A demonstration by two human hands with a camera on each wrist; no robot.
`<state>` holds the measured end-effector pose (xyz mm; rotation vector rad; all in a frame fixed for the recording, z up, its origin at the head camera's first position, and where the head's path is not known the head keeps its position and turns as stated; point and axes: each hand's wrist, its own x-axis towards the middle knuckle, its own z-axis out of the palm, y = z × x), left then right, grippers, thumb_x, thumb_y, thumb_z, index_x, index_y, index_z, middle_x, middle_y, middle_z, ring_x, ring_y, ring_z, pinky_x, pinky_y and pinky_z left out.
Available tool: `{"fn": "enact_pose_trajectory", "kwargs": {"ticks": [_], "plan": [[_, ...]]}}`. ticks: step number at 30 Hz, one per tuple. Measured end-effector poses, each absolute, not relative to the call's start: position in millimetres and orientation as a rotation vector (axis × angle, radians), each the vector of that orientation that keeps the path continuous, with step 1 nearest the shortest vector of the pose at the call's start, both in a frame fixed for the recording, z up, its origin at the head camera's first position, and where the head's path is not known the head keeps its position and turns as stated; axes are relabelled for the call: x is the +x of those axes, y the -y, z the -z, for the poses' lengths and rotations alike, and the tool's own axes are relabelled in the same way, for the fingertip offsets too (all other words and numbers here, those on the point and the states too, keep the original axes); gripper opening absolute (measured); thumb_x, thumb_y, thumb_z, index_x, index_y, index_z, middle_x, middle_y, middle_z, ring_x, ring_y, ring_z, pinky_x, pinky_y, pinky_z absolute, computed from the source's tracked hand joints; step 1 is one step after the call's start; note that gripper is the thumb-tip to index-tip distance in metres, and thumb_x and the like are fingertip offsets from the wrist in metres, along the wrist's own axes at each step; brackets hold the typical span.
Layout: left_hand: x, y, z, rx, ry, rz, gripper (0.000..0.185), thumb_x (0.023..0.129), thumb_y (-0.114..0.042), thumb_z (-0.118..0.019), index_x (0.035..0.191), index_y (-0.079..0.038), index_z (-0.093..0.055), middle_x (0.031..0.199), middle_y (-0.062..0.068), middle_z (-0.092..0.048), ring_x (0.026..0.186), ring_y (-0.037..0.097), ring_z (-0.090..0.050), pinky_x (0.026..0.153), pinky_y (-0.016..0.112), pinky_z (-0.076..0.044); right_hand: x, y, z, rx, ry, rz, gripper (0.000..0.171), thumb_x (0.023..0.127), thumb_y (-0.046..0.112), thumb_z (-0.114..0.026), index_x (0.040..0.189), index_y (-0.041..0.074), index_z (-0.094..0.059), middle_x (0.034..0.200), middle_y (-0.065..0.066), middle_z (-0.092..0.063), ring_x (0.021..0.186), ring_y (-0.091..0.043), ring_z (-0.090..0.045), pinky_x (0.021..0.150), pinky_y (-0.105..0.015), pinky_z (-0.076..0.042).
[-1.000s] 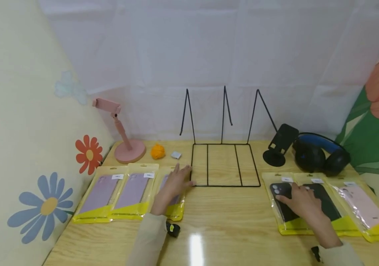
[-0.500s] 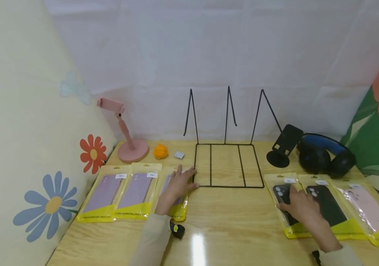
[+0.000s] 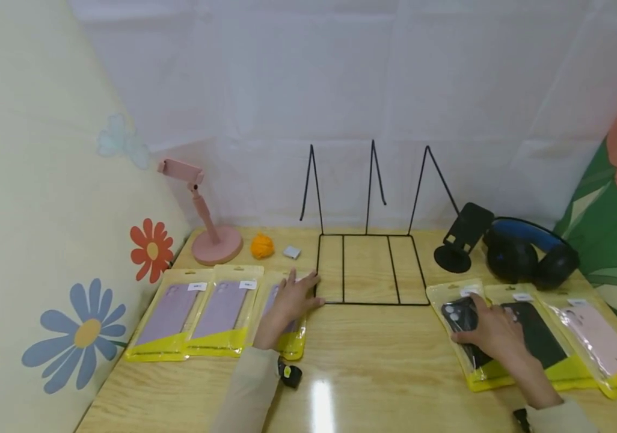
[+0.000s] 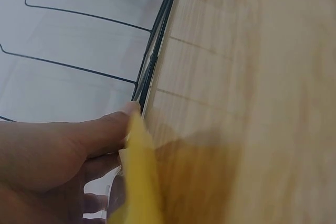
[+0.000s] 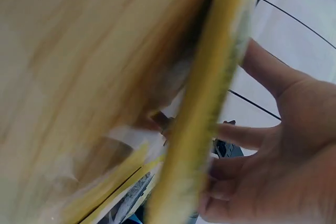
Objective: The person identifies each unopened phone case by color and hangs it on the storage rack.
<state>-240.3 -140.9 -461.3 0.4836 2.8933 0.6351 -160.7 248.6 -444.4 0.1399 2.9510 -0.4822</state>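
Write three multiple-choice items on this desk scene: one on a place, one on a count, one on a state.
1. Where is the wire rack?
A. Between the two rows of packs
B. On the headphones
C. Under the pink stand

2. How many purple-case packs lie at the left?
A. One
B. Three
C. Five

3. What is the right hand doing?
A. Hanging free
B. Gripping a black-case pack
C. Holding the orange ball

Answers:
1. A, the rack stands mid-desk with the purple packs on one side and the black and pink ones on the other.
2. B, three lie side by side; the left hand rests on the third.
3. B, its thumb and fingers clasp the black-case pack, whose edge is tilted up off the desk.
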Motion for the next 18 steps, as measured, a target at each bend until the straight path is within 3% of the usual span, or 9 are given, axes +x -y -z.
{"fn": "enact_pose_trajectory", "kwargs": {"ticks": [4,8,10,14,18], "plan": [[-240.0,140.5,461.2,0.469,-2.885,-0.622,0.061,0.092,-0.034,-0.064,0.144,-0.008,-0.046,0.153,0.008,-0.035,0.141,0.05,-0.011,0.113,0.061,-0.011,-159.1,-249.8,442.9,0.02,-3.007,0.538,0.094,0.073,0.042,-0.082,0.144,0.0,-0.036,0.116,-0.041,-0.05,0.105,-0.057,-0.046,0.081,-0.066,-0.041],[-240.1,139.8,460.5,0.455,-2.877,-0.62,0.061,0.092,-0.034,-0.063,0.144,-0.008,-0.045,0.154,0.007,-0.034,0.141,0.049,-0.011,0.113,0.061,-0.011,-157.6,-250.2,436.4,-0.186,-3.001,0.851,0.066,0.084,0.011,-0.073,0.143,0.003,-0.043,0.131,-0.034,-0.05,0.114,-0.055,-0.048,0.085,-0.065,-0.043],[-240.1,139.6,460.2,0.453,-2.879,-0.613,0.061,0.093,-0.034,-0.063,0.145,-0.008,-0.045,0.154,0.007,-0.034,0.141,0.049,-0.011,0.113,0.061,-0.011,-157.3,-247.7,431.0,-0.262,-2.972,1.019,0.057,0.087,0.004,-0.068,0.141,0.006,-0.049,0.137,-0.03,-0.048,0.118,-0.051,-0.048,0.087,-0.062,-0.045],[-239.3,139.9,459.3,0.455,-2.886,-0.604,0.061,0.092,-0.034,-0.063,0.144,-0.008,-0.045,0.153,0.007,-0.034,0.141,0.049,-0.013,0.113,0.061,-0.012,-156.6,-236.1,418.3,-0.317,-2.902,1.259,0.04,0.093,0.013,-0.064,0.133,0.011,-0.059,0.135,-0.022,-0.054,0.117,-0.042,-0.053,0.087,-0.055,-0.048],[-238.4,140.5,458.4,0.46,-2.884,-0.62,0.061,0.092,-0.034,-0.063,0.144,-0.008,-0.045,0.153,0.008,-0.035,0.141,0.05,-0.013,0.113,0.061,-0.012,-152.6,-214.2,399.9,-0.304,-2.819,1.46,0.035,0.095,0.028,-0.061,0.129,0.019,-0.064,0.134,-0.011,-0.057,0.123,-0.033,-0.051,0.094,-0.05,-0.047]]}}
